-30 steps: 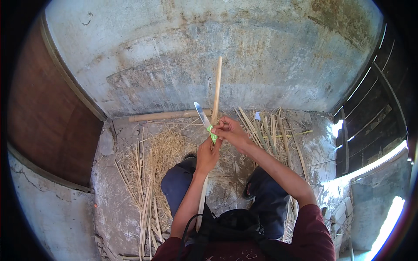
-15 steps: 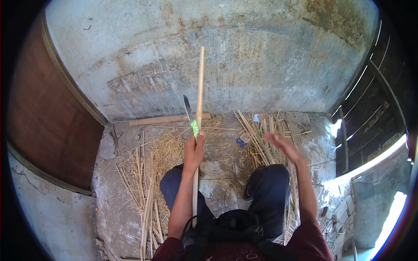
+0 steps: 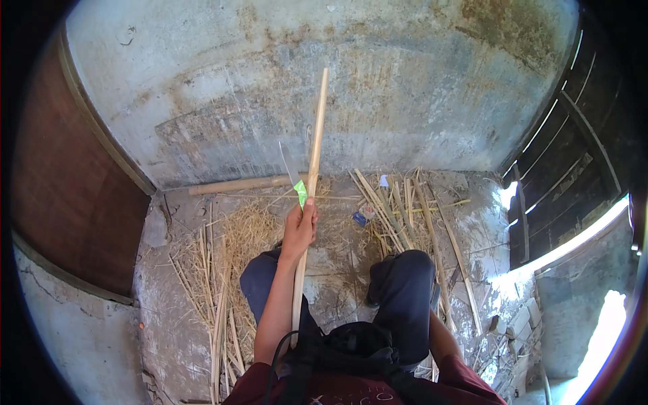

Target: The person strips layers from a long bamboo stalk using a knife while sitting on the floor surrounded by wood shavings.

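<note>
My left hand (image 3: 298, 231) is closed around a long pale bamboo strip (image 3: 317, 138), which stands tilted with its upper end leaning slightly right. The same hand grips a knife (image 3: 301, 194) with a bright green wrapping near the fist; its blade points up, just left of the strip and apart from it. The strip's lower end runs down along my left forearm to my lap. Only my right forearm shows, low beside my right knee; the hand itself is hidden behind my leg.
Bamboo shavings (image 3: 250, 229) and thin strips (image 3: 220, 317) litter the floor at left. More split bamboo (image 3: 391, 216) lies ahead of my right knee, beside a small blue packet (image 3: 361, 217). A bamboo pole (image 3: 236, 185) rests along the wall. Rubble (image 3: 523, 320) lies at right.
My right hand has dropped from above the bamboo pile at right to behind my right leg. The held strip's top has tipped to the right, and the view has shifted slightly.
</note>
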Motion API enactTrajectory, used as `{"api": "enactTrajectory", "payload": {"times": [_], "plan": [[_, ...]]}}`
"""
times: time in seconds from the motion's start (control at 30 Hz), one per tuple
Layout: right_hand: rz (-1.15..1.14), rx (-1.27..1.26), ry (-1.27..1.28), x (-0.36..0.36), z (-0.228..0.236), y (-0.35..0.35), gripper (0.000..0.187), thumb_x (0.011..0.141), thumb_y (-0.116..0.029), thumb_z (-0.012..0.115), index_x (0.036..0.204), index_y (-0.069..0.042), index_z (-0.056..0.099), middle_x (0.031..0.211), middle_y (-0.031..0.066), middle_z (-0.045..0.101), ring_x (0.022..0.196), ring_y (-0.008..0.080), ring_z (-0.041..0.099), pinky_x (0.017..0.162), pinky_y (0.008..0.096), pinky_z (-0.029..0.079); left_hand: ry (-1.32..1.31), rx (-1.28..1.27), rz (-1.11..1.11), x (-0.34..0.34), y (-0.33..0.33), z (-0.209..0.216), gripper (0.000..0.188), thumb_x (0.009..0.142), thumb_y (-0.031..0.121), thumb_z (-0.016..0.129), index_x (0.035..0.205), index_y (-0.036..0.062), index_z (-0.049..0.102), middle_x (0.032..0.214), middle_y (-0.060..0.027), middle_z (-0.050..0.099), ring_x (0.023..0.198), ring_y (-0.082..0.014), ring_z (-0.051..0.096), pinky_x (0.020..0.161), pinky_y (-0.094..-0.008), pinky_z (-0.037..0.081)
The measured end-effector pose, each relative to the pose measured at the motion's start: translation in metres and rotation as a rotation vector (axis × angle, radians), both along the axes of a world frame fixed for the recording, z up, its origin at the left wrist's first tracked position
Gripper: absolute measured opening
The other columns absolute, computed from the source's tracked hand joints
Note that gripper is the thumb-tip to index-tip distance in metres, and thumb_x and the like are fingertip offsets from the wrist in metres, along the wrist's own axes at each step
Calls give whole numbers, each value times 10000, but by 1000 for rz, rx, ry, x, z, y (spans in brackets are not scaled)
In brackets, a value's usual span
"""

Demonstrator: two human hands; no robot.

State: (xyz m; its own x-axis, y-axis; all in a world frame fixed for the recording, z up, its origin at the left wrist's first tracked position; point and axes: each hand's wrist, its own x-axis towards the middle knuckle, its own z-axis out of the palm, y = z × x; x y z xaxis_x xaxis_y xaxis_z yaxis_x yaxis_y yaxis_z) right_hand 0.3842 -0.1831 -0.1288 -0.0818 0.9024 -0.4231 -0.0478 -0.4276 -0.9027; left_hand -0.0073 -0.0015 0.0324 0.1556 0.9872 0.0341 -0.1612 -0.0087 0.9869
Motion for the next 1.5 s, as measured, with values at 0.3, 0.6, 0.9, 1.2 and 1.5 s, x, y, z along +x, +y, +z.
{"api": "enactTrajectory", "payload": {"times": [0.3, 0.6, 0.9, 1.2, 1.5], "plan": [[-85, 95, 158, 15, -3, 42, 453, 1101, -329, 513, 1409, -17, 630, 1331, 123, 690, 1233, 201, 638, 1126, 366, 462, -73, -29, -155, -1, -5, 19, 473, 1135, 547, 389, 915, 130, 427, 779, 27, 440, 510, -29, 358, 435, -223, 313], [167, 342, 23, -103, 226, 154, 575, 1079, -319, 505, 1554, -1, 438, 1437, 145, 637, 1341, 236, 595, 1148, 388, 438, -51, 66, -204, 14, 3, 60, 480, 1135, 547, 386, 912, 124, 437, 783, 22, 456, 513, -31, 369, 432, -222, 318], [667, 478, 71, -225, 197, 164, 384, 1047, -182, 561, 1368, 22, 509, 1115, 108, 687, 1070, 199, 690, 990, 356, 539, -156, 281, -123, 35, 29, 77, 467, 1145, 501, 400, 927, 95, 472, 882, -20, 561, 558, -30, 417, 477, -205, 357], [122, 444, -8, -200, 201, 196, 333, 988, -94, 472, 1288, -29, 601, 797, -23, 488, 598, 58, 419, 519, 234, 366, 86, 692, 192, 3, 62, 78, 450, 1152, 377, 461, 1107, 8, 715, 988, 18, 597, 806, -66, 512, 724, -259, 430], [193, 338, -49, -171, 219, 222, 430, 1129, -304, 393, 1395, -50, 616, 743, -37, 449, 565, 56, 363, 496, 248, 317, 15, 353, -47, -34, 63, 44, 219, 1156, 208, 447, 1258, 48, 558, 867, -4, 556, 776, -95, 489, 723, -277, 424]]}}
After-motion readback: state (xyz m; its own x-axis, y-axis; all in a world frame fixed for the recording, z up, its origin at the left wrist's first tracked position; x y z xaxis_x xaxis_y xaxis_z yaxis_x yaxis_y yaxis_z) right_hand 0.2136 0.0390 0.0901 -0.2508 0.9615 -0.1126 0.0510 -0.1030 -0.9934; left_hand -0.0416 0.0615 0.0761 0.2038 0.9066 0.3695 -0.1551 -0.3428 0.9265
